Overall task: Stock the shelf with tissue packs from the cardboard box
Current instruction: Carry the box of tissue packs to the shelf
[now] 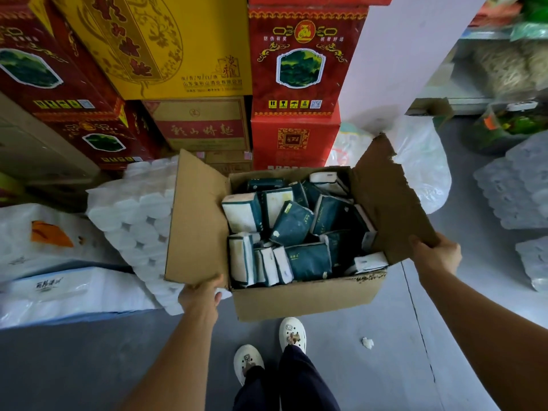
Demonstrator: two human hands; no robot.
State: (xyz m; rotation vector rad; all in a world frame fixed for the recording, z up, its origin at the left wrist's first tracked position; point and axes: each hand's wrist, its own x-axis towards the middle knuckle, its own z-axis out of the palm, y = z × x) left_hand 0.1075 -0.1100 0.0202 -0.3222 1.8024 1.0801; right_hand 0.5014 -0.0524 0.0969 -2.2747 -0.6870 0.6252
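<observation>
grey floor (pixel 89 360), red cartons (pixel 299 69) with chinese print behind; open cardboard box (pixel 302 301) of jumbled teal-white tissue packs (pixel 292 223); left hand (pixel 201 298) and right hand (pixel 436 256) each grip a flap.

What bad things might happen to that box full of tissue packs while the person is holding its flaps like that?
The right hand grips the right flap, whose far edge is already ragged and torn, so it might rip further if the cardboard box is lifted by it. The left hand holds only the left flap, so the box may tilt. The tissue packs lie loose and jumbled, so some could spill out.
</observation>
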